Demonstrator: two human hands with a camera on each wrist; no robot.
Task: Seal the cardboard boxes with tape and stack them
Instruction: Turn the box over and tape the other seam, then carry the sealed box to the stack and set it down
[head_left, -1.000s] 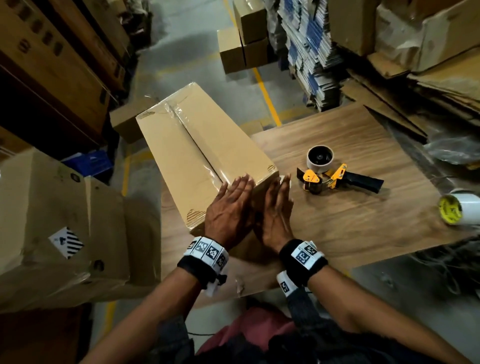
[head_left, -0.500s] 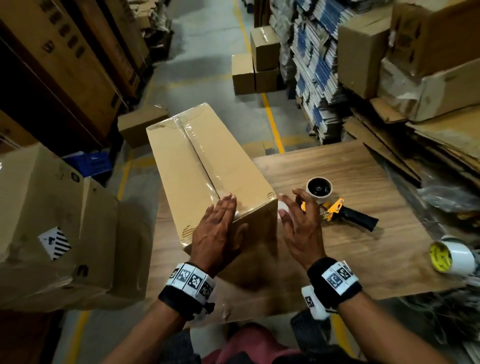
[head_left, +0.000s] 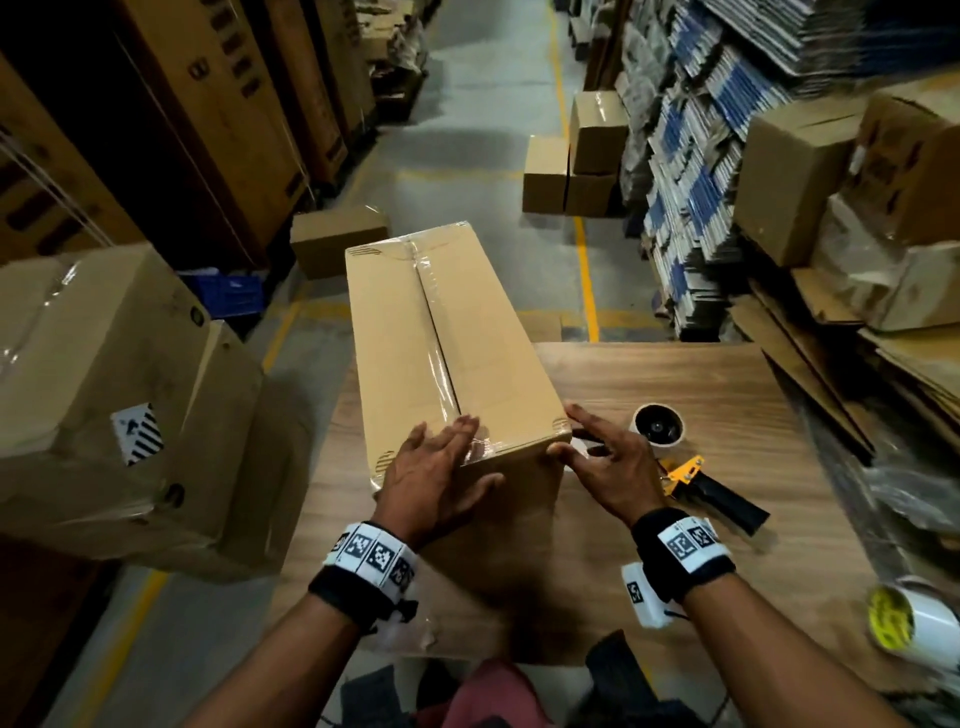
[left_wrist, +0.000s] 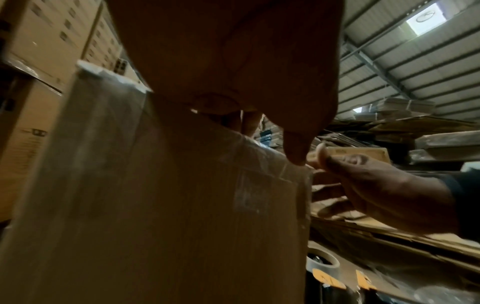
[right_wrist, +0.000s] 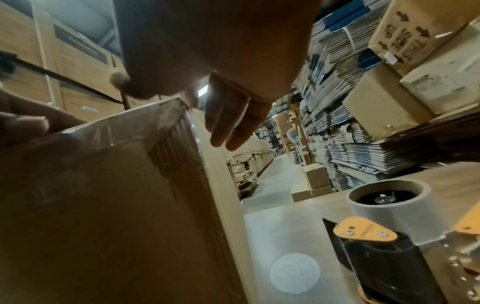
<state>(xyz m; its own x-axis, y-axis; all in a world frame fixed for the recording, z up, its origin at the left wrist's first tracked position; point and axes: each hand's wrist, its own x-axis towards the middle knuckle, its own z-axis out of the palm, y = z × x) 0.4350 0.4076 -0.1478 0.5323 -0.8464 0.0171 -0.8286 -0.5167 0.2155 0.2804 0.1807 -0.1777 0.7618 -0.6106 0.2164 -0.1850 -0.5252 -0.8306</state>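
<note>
A long cardboard box (head_left: 483, 338) lies on the wooden table (head_left: 701, 374), its far end jutting past the table's edge. Clear tape runs along its top seam and down the near end. My left hand (head_left: 441, 452) lies flat on the near end of the top, fingers straight over the tape. My right hand (head_left: 587, 441) touches the box's near right corner with spread fingers, thumb on the near face. A yellow and black tape dispenser (head_left: 696, 483) with its roll (head_left: 657, 425) lies just right of that hand. The right wrist view shows the box corner (right_wrist: 166, 127) and the dispenser (right_wrist: 376, 246).
A spare tape roll (head_left: 904, 623) sits at the table's near right edge. Large wrapped cartons (head_left: 104, 389) stand close on the left. A small box (head_left: 337, 239) and stacked boxes (head_left: 592, 156) are on the aisle floor. Bundled flat cartons (head_left: 701, 182) fill the right side.
The box has swung to lie straighter along the table. My left hand slid up onto the top's near edge. My right hand left the near face and moved to the right corner.
</note>
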